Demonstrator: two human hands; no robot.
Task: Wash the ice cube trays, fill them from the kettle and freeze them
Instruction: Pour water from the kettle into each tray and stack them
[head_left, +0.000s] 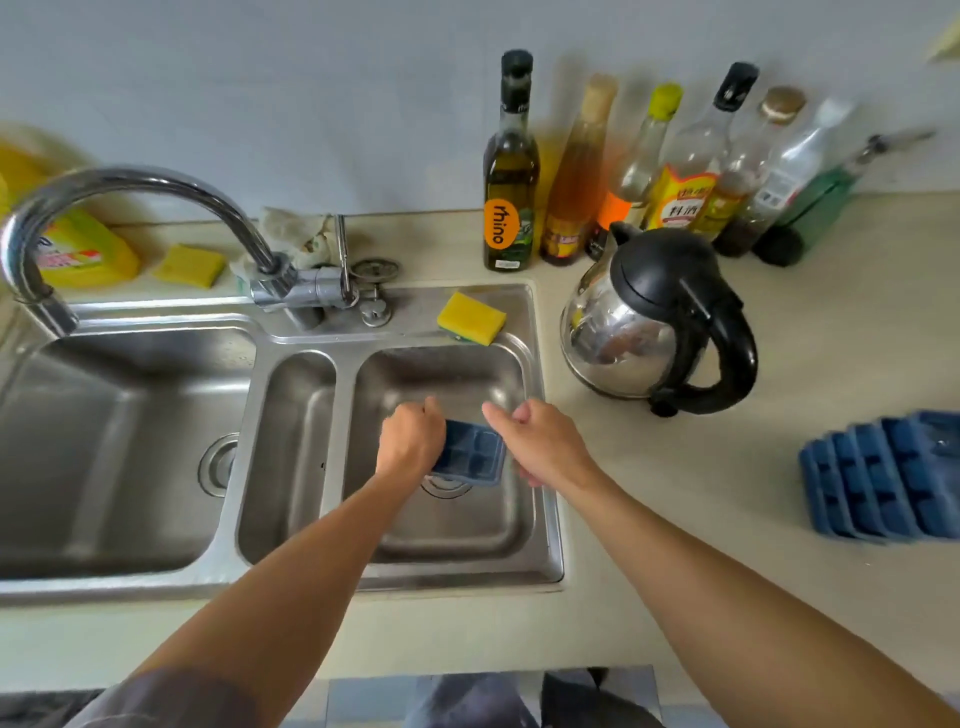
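Observation:
A dark blue ice cube tray (472, 454) is held tilted over the small right basin (457, 535) of the steel sink, above its drain. My left hand (410, 441) grips the tray's left end with curled fingers. My right hand (543, 441) holds its right edge, fingers curled under and thumb sticking out. A stack of several more blue trays (883, 478) lies on the counter at the right. The steel kettle (649, 322) with its black lid and handle stands on the counter just right of the sink. The faucet (130, 192) points over the left basin; no water is visible.
A yellow sponge (471, 318) lies on the sink's back rim, another (189, 265) behind the faucet beside a yellow dish soap bottle (83, 249). Several oil and sauce bottles (649, 171) line the wall. The big left basin (114, 457) has nothing in it.

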